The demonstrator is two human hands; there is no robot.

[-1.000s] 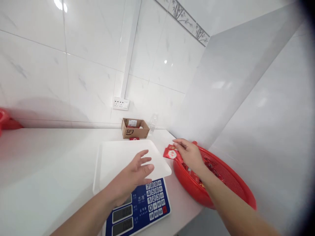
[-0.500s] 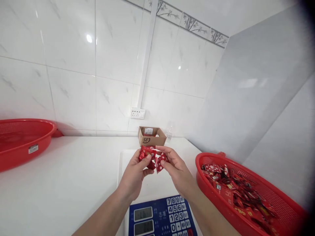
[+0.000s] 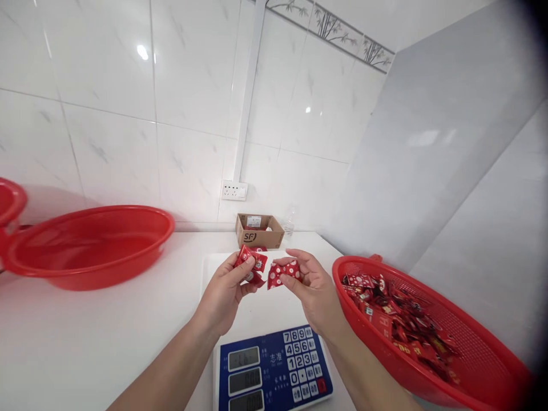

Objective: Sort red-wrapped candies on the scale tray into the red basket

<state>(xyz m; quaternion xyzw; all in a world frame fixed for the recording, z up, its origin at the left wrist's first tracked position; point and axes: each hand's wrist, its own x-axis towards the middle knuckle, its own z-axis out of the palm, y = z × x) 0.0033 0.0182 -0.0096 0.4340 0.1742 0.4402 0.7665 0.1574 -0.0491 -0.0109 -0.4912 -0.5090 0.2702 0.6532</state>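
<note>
My left hand is closed on a couple of small red candy packets, held above the white pan of the scale. Just to its right, my right hand pinches another red packet with white dots. The two hands are a little apart, both over the pan. The scale's blue keypad and displays face me below my wrists. A red perforated basket full of several red packets sits at my right.
A large red basin sits at the left on the white counter, with part of another red one at the far left edge. A small cardboard box and a clear bottle stand by the tiled wall. A wall socket is above them.
My right hand took packets from the red basket and brought them over the scale pan, where both hands met. The hands have since parted slightly, each holding packets. The view shifted left.
</note>
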